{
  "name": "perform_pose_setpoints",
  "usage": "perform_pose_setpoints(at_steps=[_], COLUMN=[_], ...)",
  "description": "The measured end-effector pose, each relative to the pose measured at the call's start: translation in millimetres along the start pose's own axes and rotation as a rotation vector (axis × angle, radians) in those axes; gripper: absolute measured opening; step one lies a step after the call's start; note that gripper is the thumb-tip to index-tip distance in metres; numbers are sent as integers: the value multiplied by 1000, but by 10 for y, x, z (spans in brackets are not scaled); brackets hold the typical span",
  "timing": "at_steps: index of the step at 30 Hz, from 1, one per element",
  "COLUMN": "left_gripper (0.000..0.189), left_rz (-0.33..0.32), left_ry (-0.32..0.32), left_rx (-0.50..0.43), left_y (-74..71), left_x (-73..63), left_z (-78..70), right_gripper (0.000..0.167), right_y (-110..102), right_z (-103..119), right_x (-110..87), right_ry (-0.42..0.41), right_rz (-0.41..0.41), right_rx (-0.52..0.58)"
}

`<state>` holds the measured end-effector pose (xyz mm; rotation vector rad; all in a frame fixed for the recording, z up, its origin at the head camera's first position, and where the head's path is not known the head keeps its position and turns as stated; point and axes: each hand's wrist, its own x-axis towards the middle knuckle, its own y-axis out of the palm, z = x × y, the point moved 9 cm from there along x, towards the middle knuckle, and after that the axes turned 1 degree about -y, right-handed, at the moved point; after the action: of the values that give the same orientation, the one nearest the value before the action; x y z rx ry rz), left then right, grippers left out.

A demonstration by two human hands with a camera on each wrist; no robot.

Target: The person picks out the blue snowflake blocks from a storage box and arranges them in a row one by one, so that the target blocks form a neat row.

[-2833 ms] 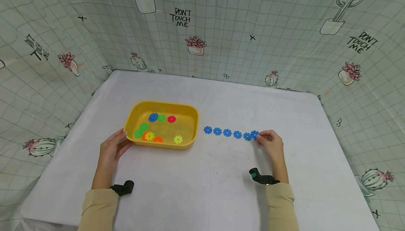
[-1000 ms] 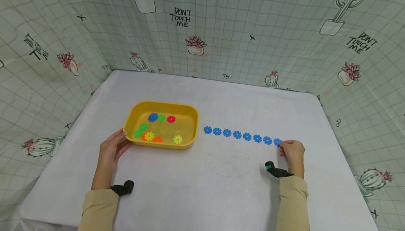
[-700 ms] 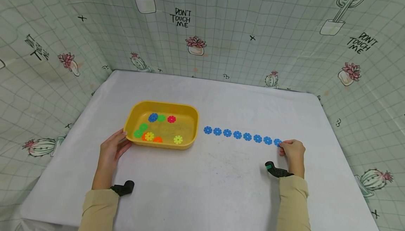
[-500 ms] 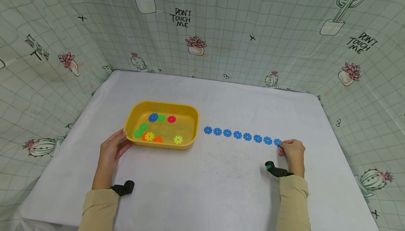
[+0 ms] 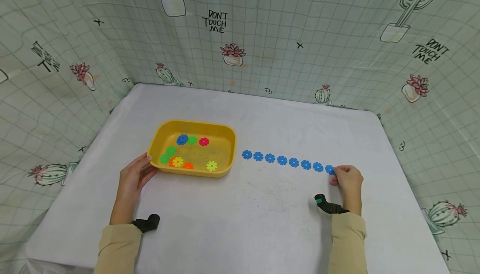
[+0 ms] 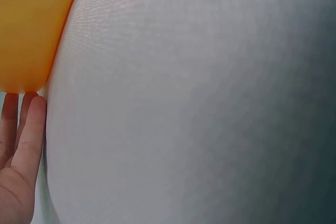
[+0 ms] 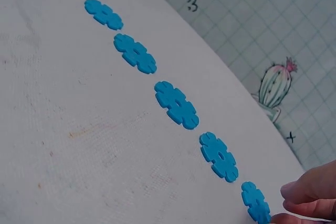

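Observation:
My left hand [image 5: 132,178] is at the near left corner of a yellow tray [image 5: 231,151], its straight fingers touching the wall; the left wrist view shows the tips against the tray [image 6: 31,30]. On the white table, a row of blue snowflake discs [image 5: 282,160] runs rightward from the tray. At the row's right end is my right hand [image 5: 348,179], close by the last blue snowflake disc [image 5: 329,169]. That disc [image 7: 255,202] lies flat in the right wrist view, with the fingers [image 7: 315,187] at its edge and spread slightly apart.
Inside the tray lie blue discs [image 5: 182,139], green discs [image 5: 165,158], a red disc [image 5: 204,142], orange discs [image 5: 188,166] and yellow discs [image 5: 211,165]. A patterned cloth [image 5: 270,28] hangs behind the table [image 5: 243,224] and along its sides.
Since the oldest frame my right hand has moved right, and the row has grown by discs at its right end. Lately its fingers have eased slightly off the last disc. The left hand stays put.

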<state>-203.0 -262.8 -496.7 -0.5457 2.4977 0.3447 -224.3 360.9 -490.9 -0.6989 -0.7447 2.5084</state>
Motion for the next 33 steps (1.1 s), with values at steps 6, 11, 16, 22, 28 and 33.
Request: perform_pose_setpoints(at_steps=[6,11,16,22,28,33], left_gripper=[66,67,63,60,64,56], left_rz=[-2,-2,-2,12,57,44], left_ry=[28,27,7,24,21,44], left_rx=[6,-11,-6,-34,-69,-54], left_y=[-13,-13,2,18,34,23], left_x=[57,56,-8,-21,-37,-17], left_z=[30,25,-9,-28,-39,-30], right_gripper=[40,36,34,37,44,39], right_y=[6,16,72,188,413,551], right_z=[133,253,328,389,344,674], right_x=[-94,-144,-183,-196,-51,-398], right_ry=[-53,-114,-150,-251,-363,-410], right_rz=[-22,-42,-49,-38,-57,16], right_rx=[-20,-25,-49,-54,-97,-85])
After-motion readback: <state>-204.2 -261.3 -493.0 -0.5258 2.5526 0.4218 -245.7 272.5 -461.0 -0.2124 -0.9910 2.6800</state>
